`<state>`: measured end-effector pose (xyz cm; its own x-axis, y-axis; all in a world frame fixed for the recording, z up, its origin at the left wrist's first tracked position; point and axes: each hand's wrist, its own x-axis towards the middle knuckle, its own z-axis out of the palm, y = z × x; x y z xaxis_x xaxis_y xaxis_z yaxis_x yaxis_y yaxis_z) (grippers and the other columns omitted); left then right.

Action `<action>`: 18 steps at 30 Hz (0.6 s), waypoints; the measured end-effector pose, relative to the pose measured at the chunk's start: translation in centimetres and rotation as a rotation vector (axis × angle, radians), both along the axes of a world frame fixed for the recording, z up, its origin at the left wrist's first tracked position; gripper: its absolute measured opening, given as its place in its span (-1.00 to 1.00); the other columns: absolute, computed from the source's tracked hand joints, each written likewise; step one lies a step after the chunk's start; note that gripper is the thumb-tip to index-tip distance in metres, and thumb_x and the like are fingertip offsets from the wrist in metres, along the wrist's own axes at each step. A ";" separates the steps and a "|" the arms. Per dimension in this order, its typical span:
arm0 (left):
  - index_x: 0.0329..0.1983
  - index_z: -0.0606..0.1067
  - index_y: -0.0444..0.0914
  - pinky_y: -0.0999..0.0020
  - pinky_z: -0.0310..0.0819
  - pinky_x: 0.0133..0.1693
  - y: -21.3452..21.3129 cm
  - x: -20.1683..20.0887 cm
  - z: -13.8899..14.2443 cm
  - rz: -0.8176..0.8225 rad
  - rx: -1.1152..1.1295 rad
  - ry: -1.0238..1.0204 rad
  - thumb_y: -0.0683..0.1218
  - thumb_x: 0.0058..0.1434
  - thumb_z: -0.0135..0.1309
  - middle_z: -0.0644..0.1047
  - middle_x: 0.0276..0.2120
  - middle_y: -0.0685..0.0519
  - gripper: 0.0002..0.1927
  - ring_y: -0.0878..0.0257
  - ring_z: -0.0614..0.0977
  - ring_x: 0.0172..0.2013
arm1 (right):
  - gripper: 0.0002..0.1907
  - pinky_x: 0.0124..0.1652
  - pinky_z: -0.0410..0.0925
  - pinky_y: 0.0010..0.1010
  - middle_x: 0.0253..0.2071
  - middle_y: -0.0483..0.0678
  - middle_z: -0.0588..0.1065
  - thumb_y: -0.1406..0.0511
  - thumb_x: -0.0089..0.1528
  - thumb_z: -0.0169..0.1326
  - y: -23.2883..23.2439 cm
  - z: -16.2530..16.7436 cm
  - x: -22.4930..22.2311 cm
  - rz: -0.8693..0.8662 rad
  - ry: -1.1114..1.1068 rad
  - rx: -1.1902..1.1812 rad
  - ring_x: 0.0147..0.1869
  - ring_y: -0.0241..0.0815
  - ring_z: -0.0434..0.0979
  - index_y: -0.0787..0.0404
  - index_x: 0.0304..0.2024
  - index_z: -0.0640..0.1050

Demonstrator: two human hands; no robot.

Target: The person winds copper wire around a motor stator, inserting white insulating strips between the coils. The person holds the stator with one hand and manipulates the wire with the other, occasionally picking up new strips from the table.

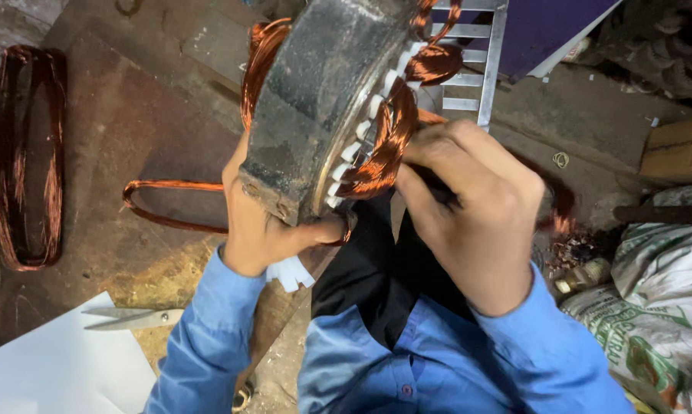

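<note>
Left hand (258, 230) clamps stator (323, 100) underside; right hand (468, 207) pinches copper coil (384, 146) at stator face, fingertips seemingly closed. Risk: enamel scraping on slot edge, stator slipping.

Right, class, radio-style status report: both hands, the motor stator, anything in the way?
Left hand gripping stator at lower rim. Right hand fingers on copper winding at the slots. Scissors on floor beside white sheet, apart from the work.

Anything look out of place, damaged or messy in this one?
Mildly messy only. Scissors lie open beside the white sheet, and copper scraps litter the floor by the sacks. The stator, held by the left hand and right hand, shows no clear damage.
</note>
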<state>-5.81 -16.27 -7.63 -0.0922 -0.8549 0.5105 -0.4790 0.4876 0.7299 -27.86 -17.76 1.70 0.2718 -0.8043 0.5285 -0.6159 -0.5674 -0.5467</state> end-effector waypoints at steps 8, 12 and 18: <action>0.25 0.41 -0.46 0.31 0.49 0.24 0.5 0.1 -0.7 -0.062 0.107 0.150 0.22 -0.04 0.53 0.52 0.23 -0.15 -0.03 0.08 0.63 0.16 | -0.72 -0.08 0.45 -0.22 -0.14 0.19 0.52 0.50 0.09 0.34 2.2 -4.5 0.2 -0.110 0.029 -0.160 -0.07 0.12 0.58 0.43 -0.17 0.58; 0.23 0.45 -0.46 0.32 0.51 0.23 0.7 0.2 0.1 -0.109 0.073 0.146 0.21 0.08 0.45 0.50 0.22 -0.16 -0.14 0.06 0.64 0.19 | -0.78 -0.09 0.45 -0.31 -0.10 0.08 0.56 0.49 0.24 0.38 1.2 -6.2 -1.0 -0.066 0.101 -0.240 -0.09 0.00 0.61 0.36 -0.11 0.60; 0.12 0.54 -0.43 0.30 0.57 0.05 0.6 -0.1 0.5 -0.080 0.154 0.138 0.24 0.02 0.44 0.56 0.05 -0.14 -0.20 0.06 0.68 -0.02 | -0.86 -0.12 0.44 -0.35 -0.17 0.07 0.53 0.49 0.33 0.31 3.3 -1.5 -2.0 -0.092 0.149 -0.092 -0.10 -0.03 0.62 0.33 -0.12 0.59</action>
<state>-5.94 -15.65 -7.16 -0.1012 -0.9164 0.3873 -0.3341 0.3980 0.8543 -29.82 -14.51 0.24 0.2799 -0.7794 0.5605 -0.7376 -0.5483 -0.3941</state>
